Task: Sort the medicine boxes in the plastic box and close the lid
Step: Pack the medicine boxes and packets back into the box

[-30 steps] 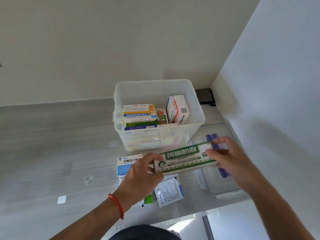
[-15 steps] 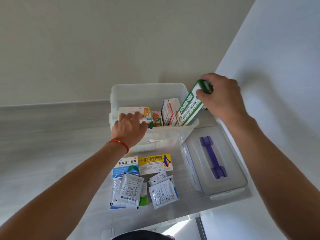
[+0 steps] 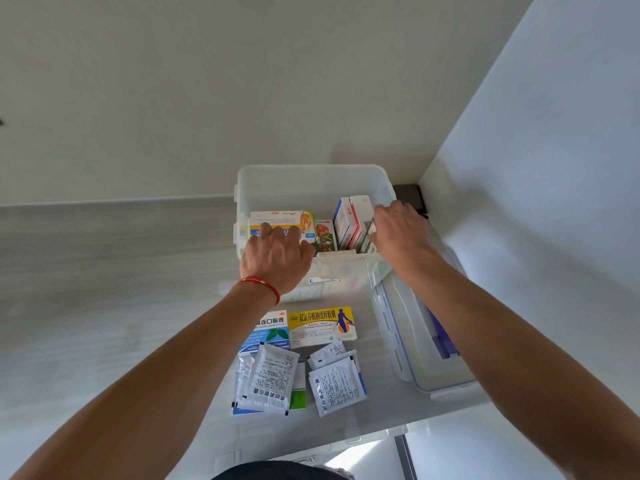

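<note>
Down at the right end of the plastic box (image 3: 313, 180), seen from the head camera, your right hand (image 3: 398, 228) is now pushing the green box (image 3: 367, 235) in beside the upright medicine boxes (image 3: 349, 221); half a second ago it was tilted above the rim. Its fingers are curling over the top edge, though the exact grip is hidden. Your left hand (image 3: 277, 256) is still pressing spread fingers on the near-left stack (image 3: 282, 220), while the blue box (image 3: 272, 329), yellow box (image 3: 322, 325) and sachets (image 3: 273, 382) are waiting outside, the lid (image 3: 415, 337) lying off to the right.

Plastic box (image 3: 311, 181): translucent, frosted, smooth walls. Lid (image 3: 408, 344): clear glossy plastic, with an opaque purple plastic handle (image 3: 441, 336). Medicine boxes (image 3: 346, 220): printed card, slight sheen. Yellow box (image 3: 322, 325) and blue box (image 3: 272, 329): same coated card. Sachets (image 3: 337, 384): crinkled, shiny foil-like paper. Surface (image 3: 104, 271): grey wood-grain, matt. Wrist cord (image 3: 263, 284): red woven thread.
</note>
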